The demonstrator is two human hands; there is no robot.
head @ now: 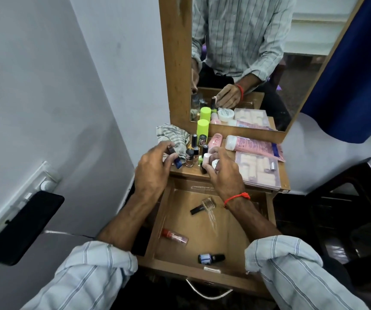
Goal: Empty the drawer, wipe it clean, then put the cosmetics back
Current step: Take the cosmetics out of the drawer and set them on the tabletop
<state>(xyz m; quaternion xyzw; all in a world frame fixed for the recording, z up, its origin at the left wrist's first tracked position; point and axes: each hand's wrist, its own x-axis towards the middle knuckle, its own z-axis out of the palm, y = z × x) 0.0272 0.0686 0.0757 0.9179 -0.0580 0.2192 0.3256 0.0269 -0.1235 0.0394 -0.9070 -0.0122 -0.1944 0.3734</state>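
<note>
Wooden drawer point(204, 268) stands open, three small bottles lying inside. Left hand point(152, 173) pinches a blue nail-polish bottle point(176, 162); right hand point(221, 175) grips a white-capped bottle point(206, 161). Labels are unreadable.

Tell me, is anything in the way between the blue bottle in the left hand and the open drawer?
Nothing visible blocks it. The left hand grips the blue bottle over the tabletop's front edge, and the open drawer lies just below. Three small bottles lie in it, but bare wood shows between them.

Pale wall point(45, 86), wooden-framed mirror point(175, 63), blue curtain point(348, 74), perhaps a dark table point(359, 198).
</note>
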